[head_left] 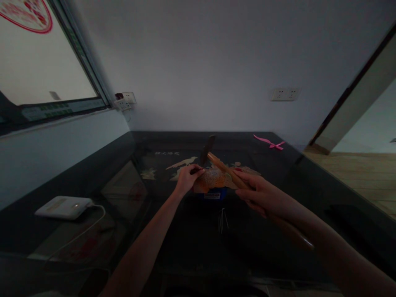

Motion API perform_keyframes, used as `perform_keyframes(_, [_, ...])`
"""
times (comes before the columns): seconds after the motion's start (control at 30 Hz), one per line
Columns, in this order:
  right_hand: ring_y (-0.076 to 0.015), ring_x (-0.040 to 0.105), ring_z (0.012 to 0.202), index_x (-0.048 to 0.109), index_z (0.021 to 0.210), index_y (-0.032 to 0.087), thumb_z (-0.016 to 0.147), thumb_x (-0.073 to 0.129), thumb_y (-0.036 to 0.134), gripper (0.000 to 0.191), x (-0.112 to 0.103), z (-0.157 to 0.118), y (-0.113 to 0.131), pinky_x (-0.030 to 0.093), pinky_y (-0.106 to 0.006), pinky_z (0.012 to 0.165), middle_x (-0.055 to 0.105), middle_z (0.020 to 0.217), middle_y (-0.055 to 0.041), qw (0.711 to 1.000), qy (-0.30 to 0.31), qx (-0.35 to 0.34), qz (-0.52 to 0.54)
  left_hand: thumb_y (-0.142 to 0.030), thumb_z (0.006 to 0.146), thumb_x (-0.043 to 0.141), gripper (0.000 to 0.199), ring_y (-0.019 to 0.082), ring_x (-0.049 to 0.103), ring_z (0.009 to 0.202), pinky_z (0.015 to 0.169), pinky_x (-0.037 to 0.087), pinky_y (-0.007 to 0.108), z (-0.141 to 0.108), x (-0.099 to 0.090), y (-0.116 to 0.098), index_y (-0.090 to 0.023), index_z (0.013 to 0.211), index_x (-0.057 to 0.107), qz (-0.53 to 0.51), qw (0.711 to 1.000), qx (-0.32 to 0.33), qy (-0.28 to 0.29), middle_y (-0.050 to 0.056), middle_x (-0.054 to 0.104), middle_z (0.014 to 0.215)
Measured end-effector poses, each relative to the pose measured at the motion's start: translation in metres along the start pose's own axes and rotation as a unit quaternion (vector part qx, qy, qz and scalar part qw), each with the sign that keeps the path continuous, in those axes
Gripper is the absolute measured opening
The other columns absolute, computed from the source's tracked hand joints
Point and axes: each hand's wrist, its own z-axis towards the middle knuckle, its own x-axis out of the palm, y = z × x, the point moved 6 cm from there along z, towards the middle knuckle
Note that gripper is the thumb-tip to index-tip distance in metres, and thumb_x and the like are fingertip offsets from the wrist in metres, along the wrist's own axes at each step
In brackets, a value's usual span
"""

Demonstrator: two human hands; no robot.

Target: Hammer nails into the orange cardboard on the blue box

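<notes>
One right hand [259, 190] grips one hammer [223, 166]; one left hand [187, 178] shows an unclear grasp.

We find the blue object [213, 195] hemmed in by the left hand [186, 179] on its left and the hammer [227, 170] and right hand [258, 189] above and right of it, with nails [222, 222] just in front. We can pass over open tabletop [292, 181] well right of it, or left as far as the white power bank [63, 207].

Single head-worn view, forward and down over dark table [297, 177]
</notes>
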Motion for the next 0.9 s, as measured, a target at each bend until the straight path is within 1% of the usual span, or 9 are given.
perform_keyframes(0.07, [-0.0039, 0.037, 0.028, 0.022, 0.143, 0.018, 0.082, 0.049, 0.022, 0.067, 0.000, 0.001, -0.004, 0.030, -0.012, 0.027, 0.043, 0.047, 0.0099, 1.000, -0.008, 0.002, 0.002, -0.029, 0.074, 0.063, 0.016, 0.018, 0.064, 0.074, 0.073, 0.049, 0.030, 0.000, 0.000, 0.000, -0.014, 0.075, 0.065, -0.004, 1.000, 0.003, 0.000, 0.006, 0.069, 0.079])
perform_keyframes(0.17, [-0.0044, 0.035, 0.028, 0.021, 0.144, 0.016, 0.082, 0.048, 0.021, 0.068, 0.005, 0.004, -0.009, 0.031, -0.012, 0.027, 0.040, 0.043, 0.0114, 1.000, 0.015, 0.016, 0.005, -0.031, 0.074, 0.063, 0.017, 0.018, 0.064, 0.071, 0.069, 0.049, 0.029, -0.001, 0.000, -0.001, -0.014, 0.075, 0.065, 0.018, 1.000, -0.002, 0.005, 0.005, 0.069, 0.076])
perform_keyframes(0.23, [-0.0049, 0.035, 0.028, 0.020, 0.144, 0.014, 0.081, 0.048, 0.021, 0.069, 0.005, 0.004, -0.008, 0.031, -0.013, 0.027, 0.039, 0.041, 0.0118, 1.000, 0.020, 0.020, 0.001, -0.032, 0.075, 0.062, 0.018, 0.017, 0.064, 0.070, 0.069, 0.049, 0.029, -0.001, 0.000, -0.002, -0.015, 0.076, 0.065, 0.033, 0.999, -0.004, 0.003, 0.004, 0.069, 0.076])
perform_keyframes(0.43, [-0.0040, 0.035, 0.028, 0.021, 0.144, 0.016, 0.081, 0.049, 0.022, 0.069, -0.001, -0.001, 0.001, 0.030, -0.012, 0.027, 0.041, 0.045, 0.0108, 1.000, -0.027, 0.008, -0.003, -0.030, 0.077, 0.061, 0.015, 0.018, 0.064, 0.074, 0.074, 0.049, 0.030, -0.002, 0.000, -0.005, -0.015, 0.077, 0.064, 0.039, 0.999, 0.014, 0.009, 0.005, 0.069, 0.080])
perform_keyframes(0.6, [-0.0046, 0.037, 0.029, 0.021, 0.144, 0.016, 0.081, 0.049, 0.021, 0.069, 0.007, 0.001, -0.006, 0.032, -0.012, 0.028, 0.040, 0.043, 0.0114, 0.999, 0.020, 0.025, -0.005, -0.032, 0.076, 0.062, 0.017, 0.017, 0.063, 0.071, 0.068, 0.049, 0.029, -0.002, -0.002, -0.007, -0.015, 0.076, 0.064, 0.080, 0.997, 0.008, 0.007, 0.004, 0.068, 0.075])
perform_keyframes(0.63, [-0.0047, 0.037, 0.029, 0.021, 0.144, 0.016, 0.081, 0.049, 0.021, 0.069, 0.007, 0.002, -0.006, 0.032, -0.012, 0.028, 0.040, 0.042, 0.0114, 0.999, 0.021, 0.024, -0.005, -0.031, 0.075, 0.062, 0.017, 0.017, 0.063, 0.071, 0.068, 0.049, 0.029, -0.002, -0.002, -0.008, -0.015, 0.076, 0.064, 0.078, 0.997, 0.005, 0.007, 0.004, 0.068, 0.074])
perform_keyframes(0.77, [-0.0044, 0.036, 0.029, 0.021, 0.144, 0.016, 0.082, 0.049, 0.023, 0.068, 0.002, -0.001, -0.002, 0.030, -0.012, 0.028, 0.041, 0.042, 0.0110, 1.000, -0.013, 0.002, -0.002, -0.028, 0.076, 0.062, 0.013, 0.017, 0.065, 0.075, 0.073, 0.050, 0.029, -0.003, -0.001, -0.012, -0.015, 0.076, 0.064, 0.027, 0.999, 0.011, 0.014, 0.005, 0.070, 0.080])
perform_keyframes(0.83, [-0.0039, 0.035, 0.028, 0.022, 0.143, 0.016, 0.083, 0.049, 0.023, 0.067, 0.000, -0.002, 0.000, 0.029, -0.012, 0.027, 0.042, 0.043, 0.0106, 1.000, -0.027, -0.010, 0.004, -0.027, 0.076, 0.062, 0.012, 0.018, 0.065, 0.075, 0.073, 0.051, 0.031, -0.004, -0.001, -0.014, -0.015, 0.075, 0.065, 0.030, 0.999, 0.013, 0.010, 0.005, 0.070, 0.080])
perform_keyframes(0.9, [-0.0037, 0.035, 0.028, 0.023, 0.143, 0.017, 0.083, 0.049, 0.023, 0.066, 0.001, -0.002, 0.002, 0.029, -0.012, 0.027, 0.042, 0.044, 0.0105, 0.999, -0.029, -0.015, 0.012, -0.027, 0.075, 0.062, 0.012, 0.018, 0.065, 0.074, 0.074, 0.052, 0.032, -0.004, -0.002, -0.014, -0.015, 0.076, 0.065, 0.039, 0.999, 0.013, 0.008, 0.005, 0.070, 0.079])
